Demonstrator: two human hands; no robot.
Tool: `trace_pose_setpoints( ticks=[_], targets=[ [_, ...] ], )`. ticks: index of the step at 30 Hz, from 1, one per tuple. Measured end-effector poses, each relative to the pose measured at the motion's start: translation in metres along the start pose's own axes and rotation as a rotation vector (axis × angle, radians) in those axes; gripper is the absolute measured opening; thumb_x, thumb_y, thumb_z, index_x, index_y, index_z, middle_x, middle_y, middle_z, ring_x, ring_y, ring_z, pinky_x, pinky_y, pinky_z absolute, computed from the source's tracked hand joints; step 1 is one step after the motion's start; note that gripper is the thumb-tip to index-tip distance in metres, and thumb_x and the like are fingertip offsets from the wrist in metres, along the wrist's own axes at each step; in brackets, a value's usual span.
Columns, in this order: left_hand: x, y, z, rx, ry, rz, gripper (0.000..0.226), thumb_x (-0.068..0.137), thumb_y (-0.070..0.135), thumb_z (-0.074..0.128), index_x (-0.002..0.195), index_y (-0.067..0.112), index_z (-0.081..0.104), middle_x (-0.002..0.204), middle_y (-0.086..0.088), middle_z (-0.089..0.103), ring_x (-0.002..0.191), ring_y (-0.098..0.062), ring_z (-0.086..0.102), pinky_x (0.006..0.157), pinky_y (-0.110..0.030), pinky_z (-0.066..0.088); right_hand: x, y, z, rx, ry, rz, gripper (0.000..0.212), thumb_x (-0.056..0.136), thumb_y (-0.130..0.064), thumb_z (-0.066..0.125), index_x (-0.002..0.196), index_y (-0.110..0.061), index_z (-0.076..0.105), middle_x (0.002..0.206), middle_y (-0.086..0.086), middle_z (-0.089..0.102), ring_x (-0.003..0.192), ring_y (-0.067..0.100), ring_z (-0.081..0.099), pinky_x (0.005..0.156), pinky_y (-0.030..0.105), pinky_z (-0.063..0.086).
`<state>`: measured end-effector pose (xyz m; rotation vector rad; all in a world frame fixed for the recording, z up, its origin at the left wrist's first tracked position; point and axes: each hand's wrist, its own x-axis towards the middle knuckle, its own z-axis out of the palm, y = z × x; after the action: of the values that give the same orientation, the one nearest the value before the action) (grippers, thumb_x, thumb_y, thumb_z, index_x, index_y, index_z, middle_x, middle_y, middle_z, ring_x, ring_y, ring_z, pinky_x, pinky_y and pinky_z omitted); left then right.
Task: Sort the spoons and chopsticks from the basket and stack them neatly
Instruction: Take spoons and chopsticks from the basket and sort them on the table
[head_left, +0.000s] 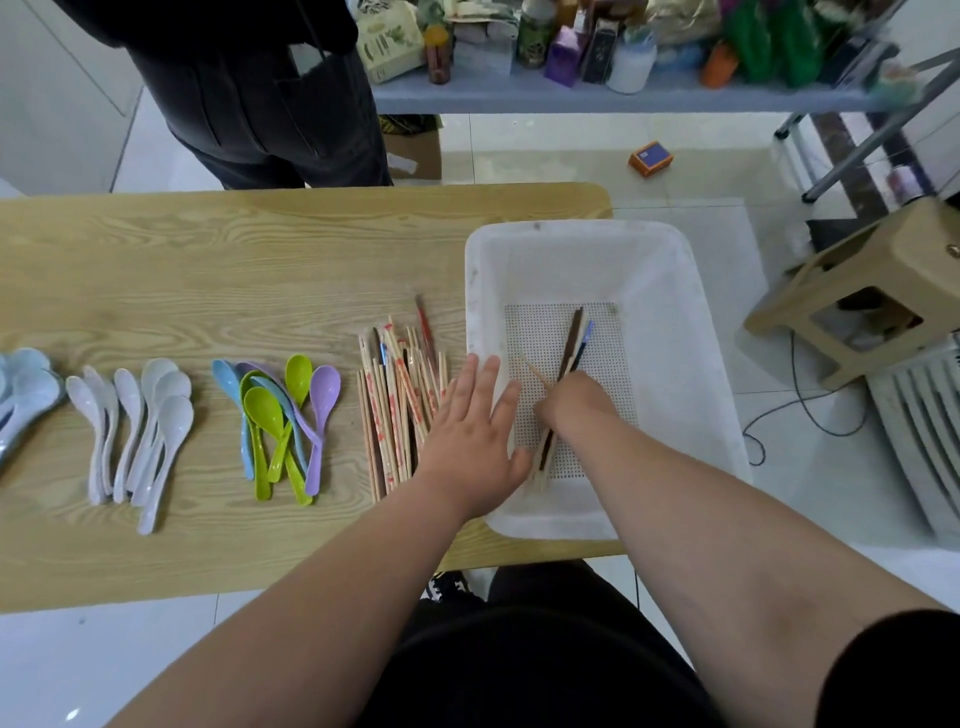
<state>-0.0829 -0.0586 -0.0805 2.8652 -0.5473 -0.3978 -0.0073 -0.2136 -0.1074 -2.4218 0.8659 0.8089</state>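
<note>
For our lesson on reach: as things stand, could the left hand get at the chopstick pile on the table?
Probably yes. The left hand is open right beside the chopstick pile, with nothing between them. The right hand grips other chopsticks inside the basket, out of the way.

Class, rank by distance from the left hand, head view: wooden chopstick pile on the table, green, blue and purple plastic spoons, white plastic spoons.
1. Wooden chopstick pile, just left of the left hand.
2. Green, blue and purple plastic spoons, farther left.
3. White plastic spoons, beyond those.
</note>
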Motion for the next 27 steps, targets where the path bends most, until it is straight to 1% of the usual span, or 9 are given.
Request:
trace_pose_setpoints(
  ticks=[4,9,10,13,17,22,23,25,27],
  targets=[
    [0.0,-0.001,-0.002,0.005,-0.023,-0.01,0.078,0.097,0.052,0.032,0.16,0.019,0.002,0.166,-0.009,-0.02,0.147,-0.026,-0.033,0.123,-0.044,-0.012,0.003,0.002,0.001,0.072,-0.012,0.032,0.05,0.086,-0.02,0.071,0.128,-0.013,0.046,0.104,0.007,0.064,0.081,0.025,0.063,0.057,0.031,0.043],
    [-0.014,0.006,-0.002,-0.025,0.064,-0.055,0.085,0.091,0.055,0.026,0.16,0.011,0.006,0.166,-0.013,-0.012,0.152,-0.027,-0.022,0.125,-0.043,-0.006,0.008,0.002,0.006,0.073,-0.031,-0.033,0.042,0.09,-0.012,0.06,0.131,-0.011,0.049,0.113,0.01,0.066,0.097,0.03,0.066,0.072,0.035,0.052],
    [-0.02,0.008,0.0,-0.044,0.076,-0.061,0.086,0.09,0.056,0.025,0.16,0.009,0.006,0.167,-0.014,-0.011,0.152,-0.026,-0.02,0.125,-0.043,-0.004,0.009,0.003,0.006,0.076,-0.032,-0.038,0.042,0.091,-0.01,0.06,0.132,-0.011,0.049,0.111,0.01,0.065,0.094,0.029,0.066,0.069,0.033,0.051],
    [-0.042,0.011,0.011,-0.05,0.051,-0.087,0.088,0.091,0.058,0.025,0.158,0.006,0.0,0.166,-0.014,-0.014,0.153,-0.027,-0.018,0.126,-0.045,0.002,0.014,0.011,0.001,0.059,-0.055,-0.07,0.034,0.092,-0.009,0.065,0.124,-0.009,0.053,0.085,0.004,0.056,0.067,0.019,0.057,0.048,0.025,0.039],
    [-0.052,0.014,0.022,-0.005,0.019,-0.105,0.086,0.095,0.056,0.025,0.158,0.005,-0.005,0.164,-0.016,-0.02,0.153,-0.031,-0.016,0.124,-0.051,0.011,0.015,0.02,-0.004,-0.069,-0.053,-0.168,0.028,0.093,-0.018,0.065,0.12,-0.009,0.062,0.081,0.003,0.056,0.063,0.017,0.056,0.044,0.024,0.038],
    [-0.051,0.018,0.02,0.016,0.055,-0.129,0.084,0.091,0.053,0.038,0.157,0.003,0.022,0.166,-0.019,0.009,0.153,-0.037,0.01,0.118,-0.058,0.027,0.017,0.017,-0.003,-0.097,-0.08,-0.207,0.026,0.099,-0.006,0.051,0.123,-0.008,0.062,0.078,0.003,0.053,0.061,0.019,0.052,0.044,0.028,0.036],
    [-0.052,0.018,0.02,0.027,0.051,-0.137,0.083,0.091,0.053,0.039,0.157,0.004,0.024,0.166,-0.018,0.011,0.153,-0.038,0.012,0.117,-0.059,0.028,0.017,0.017,-0.003,-0.072,-0.093,-0.206,0.026,0.099,-0.005,0.051,0.122,-0.007,0.062,0.082,0.004,0.056,0.065,0.02,0.055,0.046,0.028,0.038],
    [-0.052,0.02,0.02,0.047,0.054,-0.143,0.083,0.091,0.053,0.038,0.157,0.005,0.025,0.166,-0.017,0.012,0.153,-0.037,0.012,0.117,-0.059,0.027,0.015,0.018,-0.007,0.003,-0.117,-0.191,0.026,0.098,-0.004,0.051,0.122,-0.004,0.061,0.101,0.009,0.065,0.082,0.024,0.064,0.054,0.029,0.044],
    [-0.053,0.02,0.021,0.061,0.048,-0.144,0.083,0.092,0.055,0.037,0.158,0.006,0.022,0.166,-0.016,0.009,0.153,-0.035,0.01,0.119,-0.059,0.023,0.011,0.02,-0.011,0.14,-0.144,-0.164,0.028,0.097,-0.003,0.05,0.124,-0.001,0.059,0.115,0.014,0.065,0.091,0.027,0.064,0.06,0.032,0.05]
  ],
)
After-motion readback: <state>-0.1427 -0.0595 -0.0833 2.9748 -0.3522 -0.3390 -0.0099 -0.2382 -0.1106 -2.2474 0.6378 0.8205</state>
